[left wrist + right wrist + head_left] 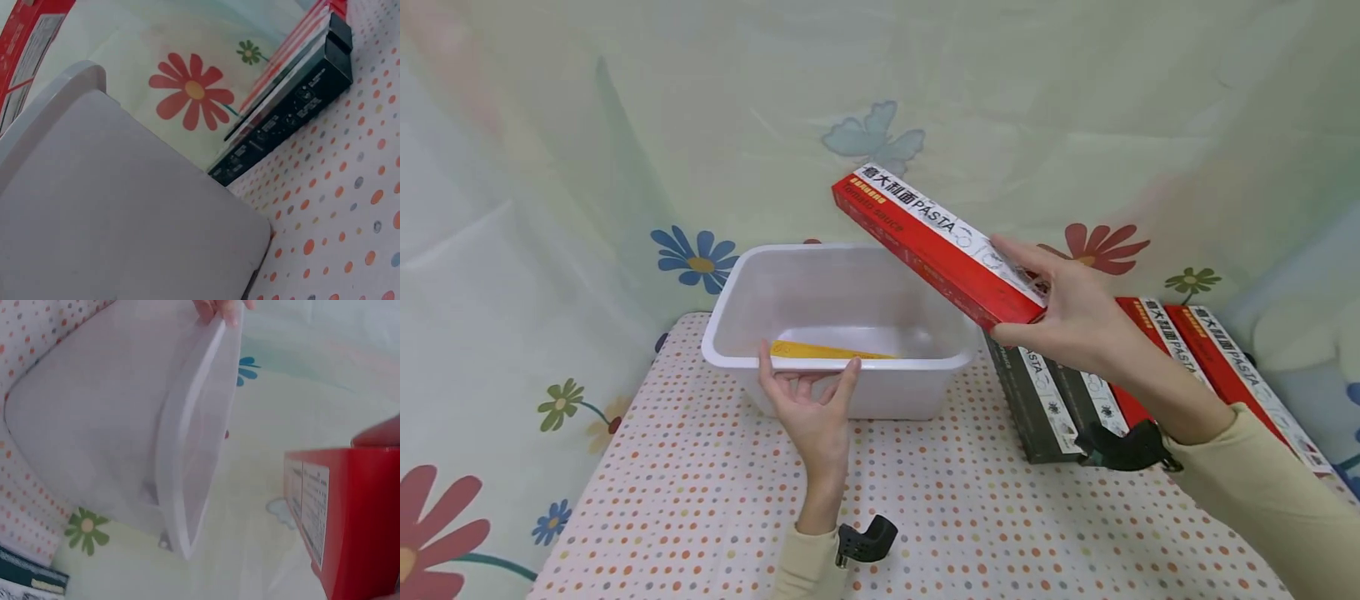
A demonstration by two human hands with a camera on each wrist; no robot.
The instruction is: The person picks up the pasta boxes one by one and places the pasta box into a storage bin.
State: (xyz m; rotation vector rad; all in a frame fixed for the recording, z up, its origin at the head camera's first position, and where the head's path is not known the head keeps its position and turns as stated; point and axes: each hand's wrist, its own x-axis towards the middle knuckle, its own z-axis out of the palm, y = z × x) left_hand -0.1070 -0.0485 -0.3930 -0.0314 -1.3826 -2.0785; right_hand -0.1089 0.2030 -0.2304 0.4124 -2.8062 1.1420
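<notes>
My right hand (1078, 312) grips one end of a red pasta box (925, 250) labelled tomato sauce. The box is raised and tilted, its far end high over the back right part of a white plastic tub (880, 398). In the right wrist view the red box (369, 512) shows its end and a white label panel. My left hand (811, 421) holds the tub's front rim, fingers bent at the lip. Inside the tub lies a yellow box (820, 350), partly hidden behind the front wall.
To the right of the tub lie two black pasta boxes (1030, 408) and two red pasta boxes (1243, 367), side by side, partly behind my right forearm. A dotted cloth (700, 500) covers the table. A flowered curtain (700, 150) hangs close behind the tub.
</notes>
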